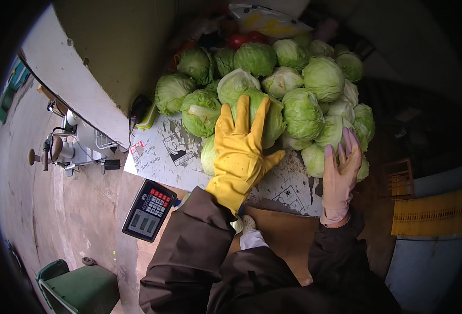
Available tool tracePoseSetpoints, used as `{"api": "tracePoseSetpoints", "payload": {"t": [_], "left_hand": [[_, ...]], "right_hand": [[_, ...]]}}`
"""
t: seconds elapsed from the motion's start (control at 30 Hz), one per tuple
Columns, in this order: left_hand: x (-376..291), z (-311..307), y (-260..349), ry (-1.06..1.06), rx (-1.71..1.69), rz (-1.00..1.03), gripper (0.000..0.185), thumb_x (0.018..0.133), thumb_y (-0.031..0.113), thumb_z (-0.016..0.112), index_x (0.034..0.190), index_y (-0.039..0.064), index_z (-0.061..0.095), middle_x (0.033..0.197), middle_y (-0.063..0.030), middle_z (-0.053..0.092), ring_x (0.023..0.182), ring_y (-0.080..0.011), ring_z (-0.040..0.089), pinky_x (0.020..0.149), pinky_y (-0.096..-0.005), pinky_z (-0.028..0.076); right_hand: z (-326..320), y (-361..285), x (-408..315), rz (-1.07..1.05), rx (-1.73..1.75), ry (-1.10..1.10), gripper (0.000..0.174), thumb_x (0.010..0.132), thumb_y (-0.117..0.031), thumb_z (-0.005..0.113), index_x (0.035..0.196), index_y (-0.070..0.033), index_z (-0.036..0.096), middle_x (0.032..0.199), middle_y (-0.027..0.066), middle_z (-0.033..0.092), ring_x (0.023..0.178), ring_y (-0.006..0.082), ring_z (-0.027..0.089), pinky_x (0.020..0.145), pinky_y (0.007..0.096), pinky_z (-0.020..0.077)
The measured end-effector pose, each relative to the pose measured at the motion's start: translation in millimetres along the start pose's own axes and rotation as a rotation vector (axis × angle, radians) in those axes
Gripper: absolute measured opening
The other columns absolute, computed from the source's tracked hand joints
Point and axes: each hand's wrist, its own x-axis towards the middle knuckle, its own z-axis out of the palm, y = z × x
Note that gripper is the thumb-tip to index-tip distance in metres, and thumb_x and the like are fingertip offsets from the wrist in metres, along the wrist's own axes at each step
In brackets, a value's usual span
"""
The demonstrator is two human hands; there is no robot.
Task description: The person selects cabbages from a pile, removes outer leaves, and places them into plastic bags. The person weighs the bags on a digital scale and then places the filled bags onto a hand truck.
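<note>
A heap of iceberg lettuce heads point(323, 79) covers the far part of a worn, printed board point(293, 184). My left hand point(240, 157), in a yellow rubber glove, lies with fingers spread over the near side of a green lettuce head point(272, 117); whether it grips the head cannot be told. Another lettuce head point(208, 155) is partly hidden beside that glove. My right hand point(341, 172), in a pale pinkish glove with purple fingertips, reaches up at the heap's near right edge, its fingers slightly apart, against or close to the lettuce there point(313, 159).
A scale's keypad and display unit point(149, 210) stands off the board's near left edge. Red tomatoes point(238, 41) and a plastic bag point(272, 21) lie behind the heap. A wall borders the left, with a scooter point(75, 149) beyond. A green bin point(83, 288) and yellow crate point(433, 212) are lower down.
</note>
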Motion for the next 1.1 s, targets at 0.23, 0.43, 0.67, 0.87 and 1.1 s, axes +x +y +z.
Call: {"api": "tracePoseSetpoints", "payload": {"t": [0.23, 0.43, 0.67, 0.87, 1.1], "left_hand": [[28, 21, -19, 0.137, -0.249, -0.066, 0.101, 0.048, 0.03, 0.096, 0.136, 0.008, 0.05, 0.124, -0.0159, 0.058, 0.123, -0.0373, 0.049, 0.106, -0.0456, 0.041], [31, 16, -34, 0.093, -0.754, -0.287, 0.1, 0.059, 0.022, 0.091, 0.144, 0.005, 0.041, 0.131, -0.0093, 0.056, 0.121, -0.0268, 0.054, 0.106, -0.0369, 0.042], [2, -26, -82, 0.064, -2.1, -0.442, 0.077, 0.091, 0.051, 0.063, 0.149, 0.01, 0.034, 0.148, -0.0162, 0.042, 0.136, -0.0354, 0.042, 0.104, -0.0667, 0.04], [-85, -61, -88, 0.379, -1.98, -0.458, 0.089, 0.081, 0.071, 0.053, 0.147, 0.016, 0.032, 0.132, -0.012, 0.05, 0.125, -0.0281, 0.048, 0.105, -0.0489, 0.042], [-148, -18, -126, 0.124, -2.286, -0.576, 0.096, 0.084, 0.082, 0.036, 0.153, 0.016, 0.031, 0.153, -0.017, 0.036, 0.136, -0.0407, 0.038, 0.11, -0.0669, 0.029]], "right_hand": [[-15, 20, -6, -0.104, -0.055, -0.195, 0.052, 0.091, 0.002, 0.059, 0.14, 0.001, 0.042, 0.146, 0.0151, 0.041, 0.136, 0.0271, 0.042, 0.111, 0.0408, 0.0387], [14, 12, -20, 0.251, 0.431, -0.508, 0.038, 0.096, -0.005, 0.059, 0.132, 0.003, 0.047, 0.134, 0.0149, 0.052, 0.12, 0.0211, 0.056, 0.099, 0.0334, 0.0495], [24, 14, -32, 0.456, 0.416, -0.455, 0.044, 0.1, -0.036, 0.056, 0.121, 0.001, 0.053, 0.117, 0.0131, 0.061, 0.108, 0.0194, 0.062, 0.089, 0.0341, 0.0547], [96, 30, -42, 0.485, 0.252, -0.663, 0.068, 0.091, -0.059, 0.06, 0.122, 0.002, 0.057, 0.102, 0.0113, 0.056, 0.094, 0.0231, 0.056, 0.087, 0.0315, 0.0454], [128, 32, -51, 0.511, 0.544, -0.722, 0.08, 0.085, -0.056, 0.07, 0.138, -0.001, 0.047, 0.129, 0.0155, 0.056, 0.118, 0.0243, 0.052, 0.101, 0.0355, 0.0407]]}}
